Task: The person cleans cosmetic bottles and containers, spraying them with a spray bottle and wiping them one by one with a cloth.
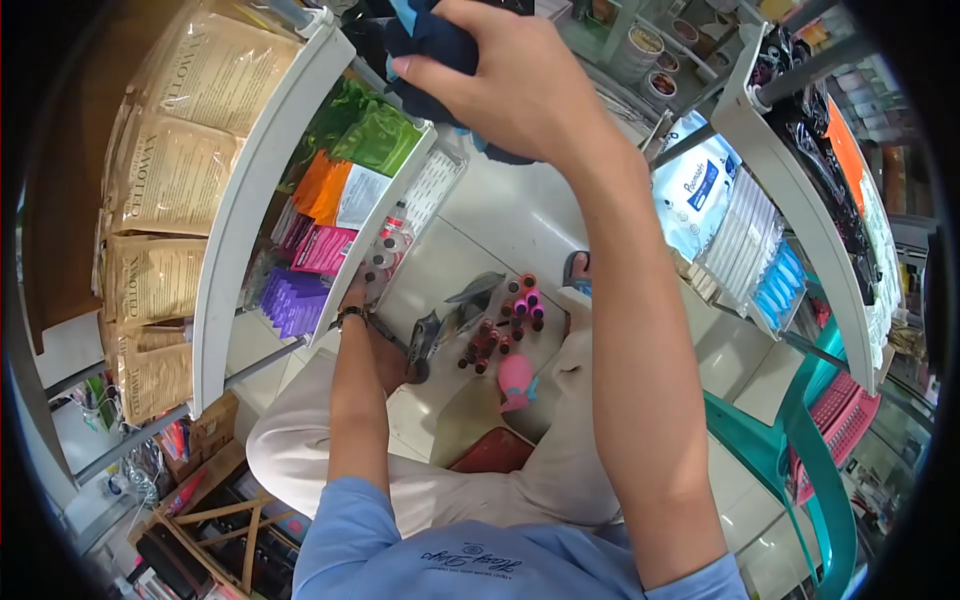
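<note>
My right hand (515,75) is raised at the top of the view, its fingers closed round a bunched dark navy cloth (440,45). My left hand (355,294), below a dark wristband, reaches in at the edge of the low shelf. Its fingers are hidden there, beside clear bottles (385,250) on that shelf. On the floor between my legs stand several small bottles (505,322) with dark caps, some of them pink. Close to them lies a rounded pink object (516,378) with a bit of blue. Crumpled silvery packets (440,330) lie to their left.
A white shelf (265,190) on the left bears cellophane-wrapped packs (180,175); purple packets (293,302) lie lower down. On the right, another rack (800,180) holds a wipes pack (695,185). A green plastic chair (800,430) stands at lower right.
</note>
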A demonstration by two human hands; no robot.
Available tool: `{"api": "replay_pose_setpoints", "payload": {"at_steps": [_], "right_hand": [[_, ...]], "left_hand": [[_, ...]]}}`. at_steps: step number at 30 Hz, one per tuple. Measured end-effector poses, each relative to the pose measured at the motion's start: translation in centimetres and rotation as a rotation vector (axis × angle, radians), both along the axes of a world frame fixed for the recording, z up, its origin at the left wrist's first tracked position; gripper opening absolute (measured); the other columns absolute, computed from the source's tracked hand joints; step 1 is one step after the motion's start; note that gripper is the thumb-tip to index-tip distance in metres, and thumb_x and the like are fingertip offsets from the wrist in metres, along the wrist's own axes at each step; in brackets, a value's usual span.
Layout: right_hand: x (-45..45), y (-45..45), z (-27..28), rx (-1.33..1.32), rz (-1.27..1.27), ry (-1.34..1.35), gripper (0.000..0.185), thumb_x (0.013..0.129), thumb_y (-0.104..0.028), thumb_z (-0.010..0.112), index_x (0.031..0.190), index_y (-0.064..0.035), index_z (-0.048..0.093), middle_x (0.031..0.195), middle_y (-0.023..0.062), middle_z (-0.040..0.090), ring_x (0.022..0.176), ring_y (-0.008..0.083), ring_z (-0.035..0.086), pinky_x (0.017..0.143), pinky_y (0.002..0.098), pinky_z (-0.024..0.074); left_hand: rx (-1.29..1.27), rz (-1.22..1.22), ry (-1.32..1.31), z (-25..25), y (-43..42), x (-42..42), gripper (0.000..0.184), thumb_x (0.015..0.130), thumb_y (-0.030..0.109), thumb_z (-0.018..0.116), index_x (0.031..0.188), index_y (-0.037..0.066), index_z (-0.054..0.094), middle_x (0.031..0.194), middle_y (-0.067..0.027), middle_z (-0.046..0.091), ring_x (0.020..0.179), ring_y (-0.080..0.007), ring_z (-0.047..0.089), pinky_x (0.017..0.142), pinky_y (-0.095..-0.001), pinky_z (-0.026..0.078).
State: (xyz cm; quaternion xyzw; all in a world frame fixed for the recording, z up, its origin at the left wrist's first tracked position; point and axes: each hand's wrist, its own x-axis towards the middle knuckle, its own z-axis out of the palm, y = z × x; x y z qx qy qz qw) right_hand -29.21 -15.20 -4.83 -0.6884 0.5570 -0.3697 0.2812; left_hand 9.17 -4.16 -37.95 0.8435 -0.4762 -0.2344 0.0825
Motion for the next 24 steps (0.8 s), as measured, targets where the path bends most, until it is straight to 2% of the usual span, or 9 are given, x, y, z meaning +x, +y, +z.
{"api": "replay_pose_setpoints", "payload": {"at_steps": [1, 7, 12, 16, 24], "right_hand": [[0.2, -0.1, -0.2, -0.001, -0.025, 0.006, 0.032, 0.085, -0.034, 0.071, 0.104, -0.0080, 0.071, 0.086, 0.0123, 0.074, 0.068, 0.0313, 0.070, 0.066, 0.0404, 0.0581], [1.8, 0.8, -0.1, -0.171, -0.046, 0.114, 0.029, 0.084, -0.031, 0.072, 0.101, -0.0078, 0.071, 0.083, 0.0125, 0.073, 0.067, 0.0338, 0.069, 0.066, 0.0414, 0.0574], [2.3, 0.2, 0.0, -0.171, 0.005, -0.056, 0.027, 0.083, -0.031, 0.072, 0.097, -0.0072, 0.070, 0.081, 0.0118, 0.073, 0.067, 0.0355, 0.068, 0.065, 0.0423, 0.0567], [1.8, 1.8, 0.9, -0.131, -0.027, 0.224, 0.026, 0.082, -0.030, 0.072, 0.093, -0.0067, 0.069, 0.079, 0.0118, 0.072, 0.067, 0.0356, 0.068, 0.064, 0.0425, 0.0563], [1.3, 1.6, 0.8, -0.181, -0.016, 0.186, 0.025, 0.081, -0.029, 0.072, 0.089, -0.0053, 0.068, 0.078, 0.0133, 0.072, 0.066, 0.0357, 0.068, 0.063, 0.0428, 0.0561]], "left_hand": [[-0.006, 0.007, 0.022, -0.3, -0.5, -0.1, 0.048, 0.092, 0.050, 0.056, 0.115, 0.012, 0.074, 0.120, -0.0077, 0.072, 0.107, -0.0310, 0.068, 0.094, -0.0419, 0.051], [-0.022, 0.048, 0.124, -4.8, -2.0, 2.1, 0.045, 0.094, 0.047, 0.055, 0.116, 0.012, 0.073, 0.119, -0.0086, 0.072, 0.105, -0.0307, 0.068, 0.090, -0.0417, 0.052], [-0.020, 0.041, 0.186, -7.5, -1.8, 3.5, 0.044, 0.095, 0.044, 0.054, 0.117, 0.012, 0.072, 0.119, -0.0094, 0.072, 0.102, -0.0305, 0.069, 0.087, -0.0415, 0.053], [-0.038, 0.044, 0.253, -9.5, -1.8, 5.4, 0.042, 0.096, 0.042, 0.053, 0.118, 0.011, 0.072, 0.118, -0.0100, 0.072, 0.100, -0.0303, 0.069, 0.085, -0.0414, 0.053], [-0.064, 0.077, 0.351, -12.9, -3.3, 8.6, 0.040, 0.097, 0.037, 0.051, 0.119, 0.011, 0.070, 0.117, -0.0113, 0.072, 0.097, -0.0300, 0.070, 0.080, -0.0411, 0.054]]}}
